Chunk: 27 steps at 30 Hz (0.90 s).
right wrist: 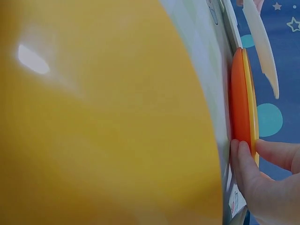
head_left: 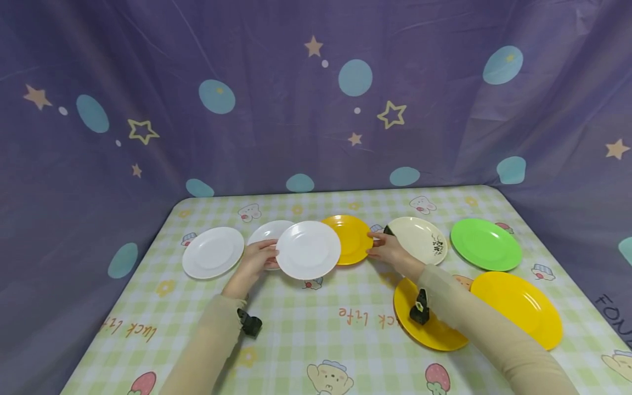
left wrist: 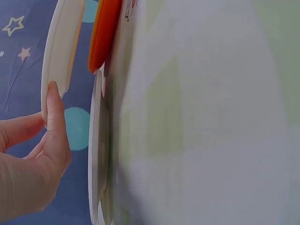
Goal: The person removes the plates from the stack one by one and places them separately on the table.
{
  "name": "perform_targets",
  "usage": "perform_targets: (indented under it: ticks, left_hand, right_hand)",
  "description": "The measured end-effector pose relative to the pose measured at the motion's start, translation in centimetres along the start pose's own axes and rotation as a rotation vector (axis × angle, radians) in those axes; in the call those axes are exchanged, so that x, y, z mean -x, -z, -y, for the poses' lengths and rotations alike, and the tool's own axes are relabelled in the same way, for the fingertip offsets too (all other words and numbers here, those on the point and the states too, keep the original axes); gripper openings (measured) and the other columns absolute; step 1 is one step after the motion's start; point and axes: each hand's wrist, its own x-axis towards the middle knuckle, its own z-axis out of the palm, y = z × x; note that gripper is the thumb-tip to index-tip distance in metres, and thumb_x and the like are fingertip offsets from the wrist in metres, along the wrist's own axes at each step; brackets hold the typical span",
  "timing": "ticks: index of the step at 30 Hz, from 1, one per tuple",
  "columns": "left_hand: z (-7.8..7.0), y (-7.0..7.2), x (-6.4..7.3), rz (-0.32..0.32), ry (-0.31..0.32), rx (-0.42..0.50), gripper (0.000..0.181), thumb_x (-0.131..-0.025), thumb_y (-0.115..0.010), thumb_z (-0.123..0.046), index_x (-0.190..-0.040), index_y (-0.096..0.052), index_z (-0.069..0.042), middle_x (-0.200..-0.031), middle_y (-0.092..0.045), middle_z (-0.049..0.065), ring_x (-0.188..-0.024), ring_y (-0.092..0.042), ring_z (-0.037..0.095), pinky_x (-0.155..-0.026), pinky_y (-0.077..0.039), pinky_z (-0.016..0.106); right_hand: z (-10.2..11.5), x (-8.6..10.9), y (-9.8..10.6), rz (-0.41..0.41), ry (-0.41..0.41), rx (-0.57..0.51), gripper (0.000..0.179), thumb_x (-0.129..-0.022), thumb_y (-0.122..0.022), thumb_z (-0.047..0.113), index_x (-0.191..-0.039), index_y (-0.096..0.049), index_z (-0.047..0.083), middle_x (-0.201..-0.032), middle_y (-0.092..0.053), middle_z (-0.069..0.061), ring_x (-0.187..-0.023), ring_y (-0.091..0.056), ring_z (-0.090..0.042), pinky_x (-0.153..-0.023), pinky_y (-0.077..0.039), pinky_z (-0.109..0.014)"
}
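My left hand [head_left: 253, 263] pinches the left rim of a white plate [head_left: 309, 250], thumb on one face and fingers on the other. In the left wrist view this white plate [left wrist: 58, 51] is raised above the table. Under it, another white plate [head_left: 264, 233] lies partly hidden. My right hand [head_left: 395, 253] pinches the right rim of a yellow plate [head_left: 354, 241], which the raised plate overlaps in the head view. From the right wrist, the yellow plate [right wrist: 253, 103] shows an orange layer beneath; I cannot tell whether that is a second plate.
A white plate [head_left: 213, 252] lies at the left. On the right are a cream plate [head_left: 417, 236] with a dark pattern, a green plate [head_left: 486, 244], and two larger yellow plates [head_left: 523, 307] nearer me. A checked cloth [head_left: 296, 340] covers the table; a purple curtain [head_left: 276, 142] hangs behind.
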Motion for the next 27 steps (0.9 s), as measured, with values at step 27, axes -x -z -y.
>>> perform_targets:
  ticks: [27]
  left_hand:
    - [-0.3, 4.6, 2.7, -0.088, 0.034, -0.133, 0.043, -0.084, -0.048, 0.004, -0.125, -0.039, 0.012, -0.075, -0.06, -0.005, -0.053, -0.056, 0.005, -0.051, -0.05, 0.017]
  right_hand:
    - [-0.1, 0.0, 0.1, 0.0, -0.011, 0.003, 0.053, -0.083, -0.052, -0.01, -0.133, -0.037, -0.001, -0.106, -0.045, -0.02, -0.08, -0.056, -0.015, -0.08, -0.051, -0.031]
